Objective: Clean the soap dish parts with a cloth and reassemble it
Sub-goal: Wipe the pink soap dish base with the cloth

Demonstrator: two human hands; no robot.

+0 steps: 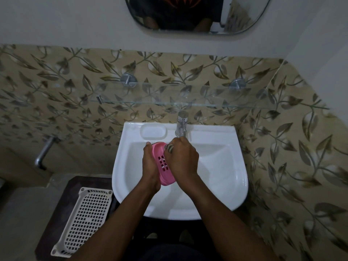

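A pink soap dish part (164, 167) with a grid of drain holes is held on its edge over the white sink (222, 166). My left hand (149, 166) cups it from the left side. My right hand (181, 159) presses a striped cloth (169, 147) against the upper end of the pink part, and only a small bit of the cloth shows past the fingers. No other soap dish part is visible.
A chrome tap (181, 125) stands at the sink's back, with a moulded soap recess (153, 131) to its left. A glass shelf (169, 97) hangs above. A white perforated basket (84, 221) lies on a dark stand at lower left. A wall tap (44, 153) juts out at left.
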